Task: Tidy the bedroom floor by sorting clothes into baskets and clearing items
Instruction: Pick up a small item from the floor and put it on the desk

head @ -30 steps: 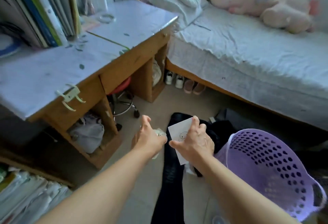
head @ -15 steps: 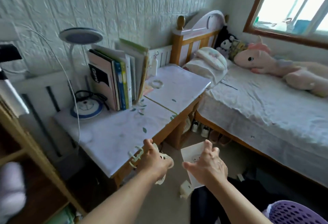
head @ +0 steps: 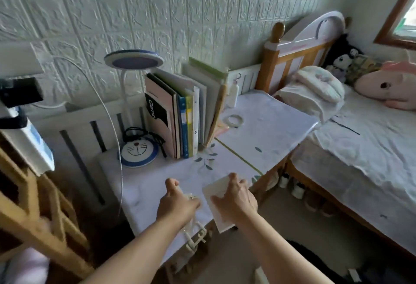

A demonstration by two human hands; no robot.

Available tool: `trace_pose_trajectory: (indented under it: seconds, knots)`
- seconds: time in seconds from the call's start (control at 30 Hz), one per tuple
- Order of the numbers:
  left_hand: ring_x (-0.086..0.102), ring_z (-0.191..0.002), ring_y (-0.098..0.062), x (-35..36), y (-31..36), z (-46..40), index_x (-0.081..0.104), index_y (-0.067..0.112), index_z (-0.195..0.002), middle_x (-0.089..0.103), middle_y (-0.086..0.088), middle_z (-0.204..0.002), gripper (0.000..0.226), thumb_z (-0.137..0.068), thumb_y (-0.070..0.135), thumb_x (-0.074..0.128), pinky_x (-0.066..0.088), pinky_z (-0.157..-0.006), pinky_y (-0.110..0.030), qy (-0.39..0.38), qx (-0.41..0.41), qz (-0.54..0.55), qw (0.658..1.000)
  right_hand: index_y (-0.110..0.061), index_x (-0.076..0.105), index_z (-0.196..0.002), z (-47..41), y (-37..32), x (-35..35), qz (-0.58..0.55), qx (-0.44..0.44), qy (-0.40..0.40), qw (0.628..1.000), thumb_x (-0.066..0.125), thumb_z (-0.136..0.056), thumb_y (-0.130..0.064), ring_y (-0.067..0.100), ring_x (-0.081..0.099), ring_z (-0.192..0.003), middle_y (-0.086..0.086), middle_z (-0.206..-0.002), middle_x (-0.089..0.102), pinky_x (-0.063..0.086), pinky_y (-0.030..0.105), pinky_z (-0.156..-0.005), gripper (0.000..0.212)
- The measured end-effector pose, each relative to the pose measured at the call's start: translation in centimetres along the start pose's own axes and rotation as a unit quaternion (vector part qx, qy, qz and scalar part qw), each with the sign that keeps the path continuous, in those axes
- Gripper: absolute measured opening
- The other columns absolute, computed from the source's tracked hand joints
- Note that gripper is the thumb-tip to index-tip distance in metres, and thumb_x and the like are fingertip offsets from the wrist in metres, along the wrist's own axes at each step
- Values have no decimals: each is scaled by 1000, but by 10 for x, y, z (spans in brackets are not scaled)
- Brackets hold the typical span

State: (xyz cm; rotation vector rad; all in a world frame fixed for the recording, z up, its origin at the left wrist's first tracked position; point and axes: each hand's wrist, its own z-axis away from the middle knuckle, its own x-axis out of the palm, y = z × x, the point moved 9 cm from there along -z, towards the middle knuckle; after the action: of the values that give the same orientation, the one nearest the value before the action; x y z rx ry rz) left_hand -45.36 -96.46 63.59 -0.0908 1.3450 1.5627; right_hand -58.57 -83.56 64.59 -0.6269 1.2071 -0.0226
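Over desk [head: 265,126] front edge | L hand [head: 177,208] fist on small clear item, unclear | R hand [head: 236,200] pinching white card [head: 216,190]

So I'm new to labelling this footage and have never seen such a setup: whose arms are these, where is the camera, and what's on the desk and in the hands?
There is no machine here. A person wears one wide-angle camera on the head, looking forward and down, so the two bare arms reaching in from the bottom are their own. The single picture comes from that head view.

The right hand holds a white card over the front edge of the desk. The left hand has its grip closed on something small and pale, mostly hidden, so I cannot name it.

On the desk stand a row of books, a round-headed lamp, a roll of tape and a small white bottle. To the right is a bed with plush toys.
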Motion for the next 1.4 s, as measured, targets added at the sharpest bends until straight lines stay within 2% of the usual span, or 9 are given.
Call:
trace_pose_trajectory:
  seconds: [0.13, 0.2, 0.37, 0.57, 0.7, 0.8, 1.0, 1.13, 1.4]
  knots:
    - [53, -78, -19, -7, 3, -53, 24, 23, -113, 52, -7, -111, 53, -82, 30, 66, 39, -52, -23, 44, -43, -5, 998, -21, 34, -125, -65, -29, 35, -2, -39, -66, 997, 55, -83, -28, 30, 56, -98, 5, -110, 40, 47, 35, -71, 47]
    - [54, -81, -20, -6, 1, -74, 24, 24, -110, 51, -5, -108, 50, -82, 30, 65, 43, -59, -25, 59, -67, -5, 996, -19, 33, -128, -88, -45, 53, 0, -64, -98, 993, 51, -85, -20, 29, 55, -98, 5, -109, 39, 49, 37, -73, 47]
    - [54, -84, -19, -4, -11, -109, 25, 25, -114, 54, -5, -115, 51, -82, 30, 65, 42, -62, -27, 80, -132, -11, 988, -18, 27, -137, -127, -76, 95, 8, -116, -180, 977, 57, -84, -12, 28, 53, -104, 9, -117, 39, 52, 38, -84, 61]
    - [58, -98, -25, -6, -19, -130, 27, 23, -116, 55, -5, -120, 52, -82, 32, 65, 45, -69, -29, 83, -164, -51, 982, -15, 28, -141, -141, -85, 123, 4, -137, -236, 962, 50, -88, -7, 27, 46, -111, 11, -123, 36, 44, 32, -91, 58]
    - [58, -96, -23, 2, -18, -135, 27, 22, -117, 56, -4, -118, 54, -81, 34, 65, 49, -71, -31, 84, -173, -73, 979, -9, 41, -127, -149, -81, 120, 21, -135, -213, 967, 46, -86, -5, 27, 37, -116, 11, -126, 38, 40, 34, -97, 42]
    - [60, -98, -26, 15, -12, -139, 23, 22, -114, 56, -7, -116, 55, -81, 35, 65, 54, -76, -35, 77, -177, -66, 979, -10, 43, -125, -156, -75, 116, 9, -119, -216, 969, 47, -83, 1, 26, 41, -117, 10, -127, 43, 40, 33, -95, 43]
    - [51, -115, -27, 37, -3, -143, 16, 21, -139, 44, -11, -131, 86, -76, 34, 72, 46, -89, -34, 32, -159, -81, 984, -13, 44, -126, -155, -64, 121, 3, -126, -248, 960, 49, -87, -3, 24, 53, -108, 9, -123, 56, 46, 30, -86, 40]
    - [49, -118, -26, 40, -2, -135, 4, 27, -147, 40, -10, -133, 101, -75, 40, 73, 43, -87, -30, 1, -138, -95, 986, -14, 44, -128, -152, -58, 117, -27, -111, -231, 966, 43, -88, -2, 23, 55, -108, 8, -124, 55, 47, 28, -84, 41]
    - [51, -113, -27, 11, 14, -102, 26, 19, -135, 41, -11, -130, 68, -82, 32, 67, 48, -82, -31, 57, -112, -140, 982, -16, 42, -130, -125, -36, 89, -67, -54, -182, 979, 40, -90, 0, 22, 54, -107, 7, -127, 50, 48, 25, -77, 43]
